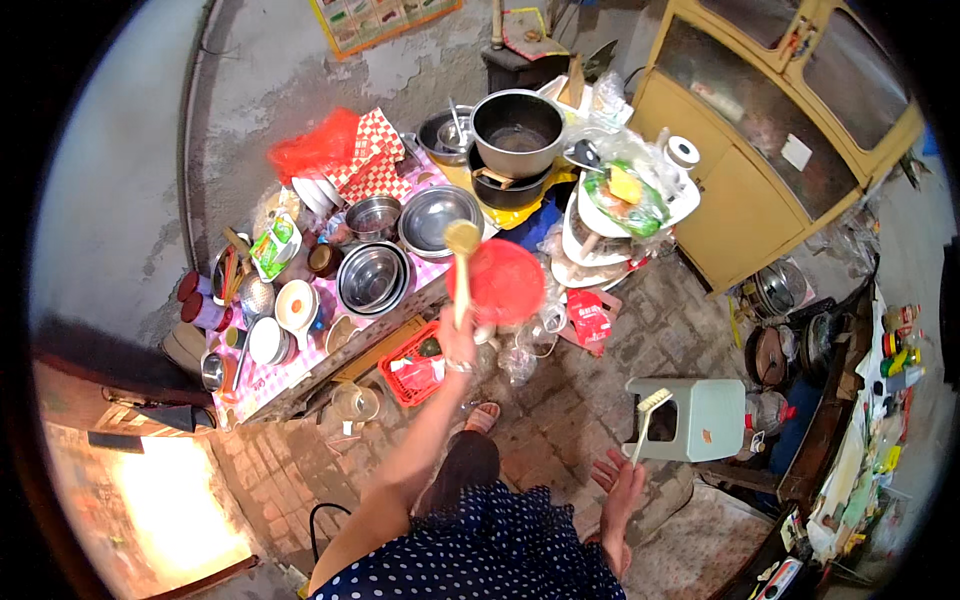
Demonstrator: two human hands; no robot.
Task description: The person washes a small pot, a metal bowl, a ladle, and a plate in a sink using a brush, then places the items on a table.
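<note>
My left hand (456, 339) grips the pale handle of a utensil with a rounded tan head (462, 237). The utensil points away from me and is slightly blurred; whether its head is a brush or a spoon I cannot tell. It is held up in front of a red round plastic object (508, 281), overlapping its left side in the view. Lower right, my right hand (622, 480) holds a long-handled brush (643, 427) upright between thumb and palm, fingers partly spread. Its cream bristle head (655, 400) appears in front of a pale green plastic stool (709, 420).
A table with a pink checked cloth (259, 382) bears steel bowls (373, 277), cups and utensils. Stacked pots (517, 135) stand at its far end, near a loaded white rack (600, 251). A red basket (405, 367) sits below. A yellow cabinet (739, 180) stands back right.
</note>
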